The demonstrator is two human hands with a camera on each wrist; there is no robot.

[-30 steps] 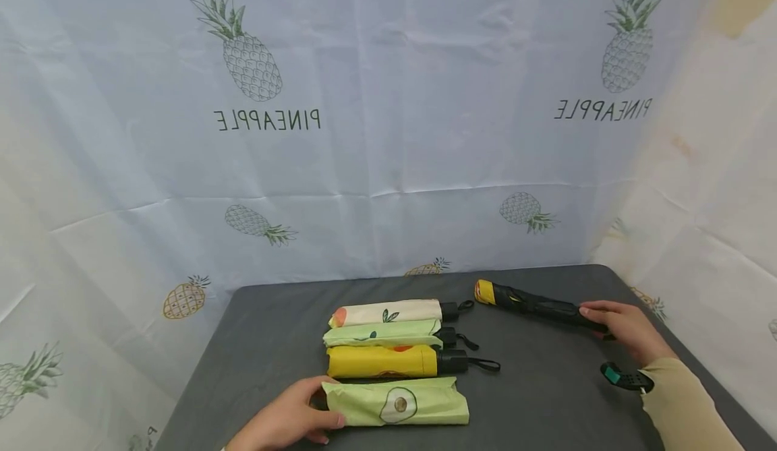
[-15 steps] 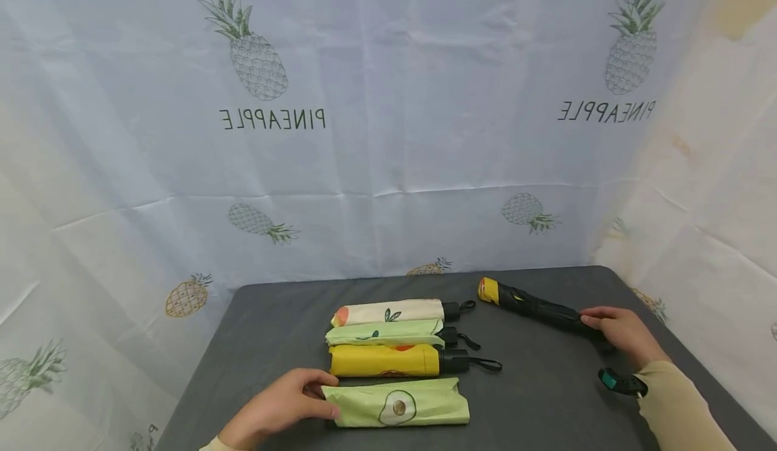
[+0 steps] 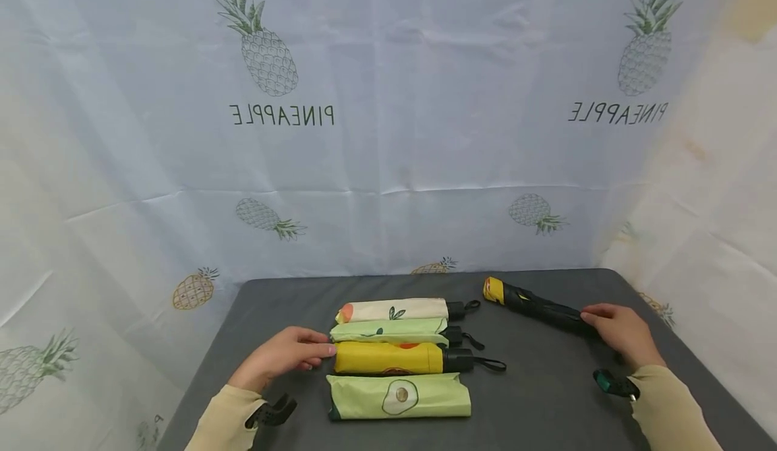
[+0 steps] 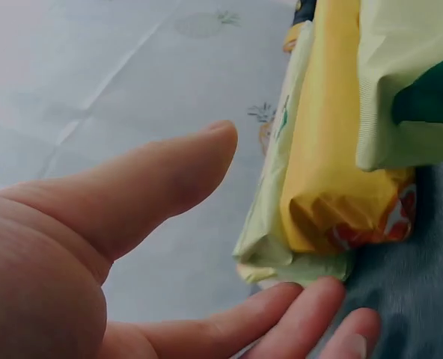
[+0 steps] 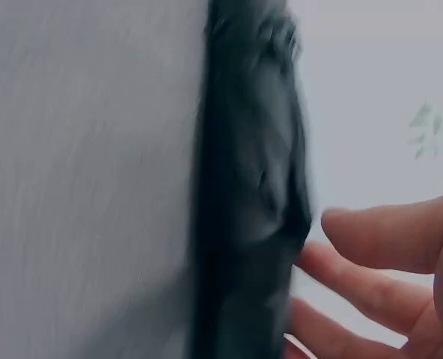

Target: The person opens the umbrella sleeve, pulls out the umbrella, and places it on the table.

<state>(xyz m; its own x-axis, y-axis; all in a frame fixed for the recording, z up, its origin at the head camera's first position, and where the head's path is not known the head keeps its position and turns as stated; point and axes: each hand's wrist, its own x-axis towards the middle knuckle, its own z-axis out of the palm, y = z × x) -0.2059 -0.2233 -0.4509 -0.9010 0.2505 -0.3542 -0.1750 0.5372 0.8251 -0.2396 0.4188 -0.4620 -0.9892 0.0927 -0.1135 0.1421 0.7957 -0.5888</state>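
Note:
In the head view, my left hand [image 3: 282, 358] is beside the left ends of a yellow folded umbrella [image 3: 388, 358] and a light green one [image 3: 388, 331]. Its fingers are loosely extended, and the left wrist view shows thumb and fingers apart with nothing between them. Nearest the front lies a green avocado-print umbrella [image 3: 437, 397]. At the right, my right hand [image 3: 625, 335] touches the near end of a black folded umbrella [image 3: 540, 308] with a yellow tip. In the right wrist view, fingertips [image 5: 307, 258] meet the blurred black umbrella's edge; the thumb stands just off it.
Behind the green umbrella lies a cream one [image 3: 394, 310] with a leaf print, parallel in the row. Black handles and wrist loops point right. The dark grey table [image 3: 546, 383] ends at a pineapple-print curtain [image 3: 413, 134] behind and at both sides.
My left hand has let go of the avocado-print umbrella and moved farther back, toward the yellow and green ones. My right hand stays by the black umbrella, whose handle end shows less.

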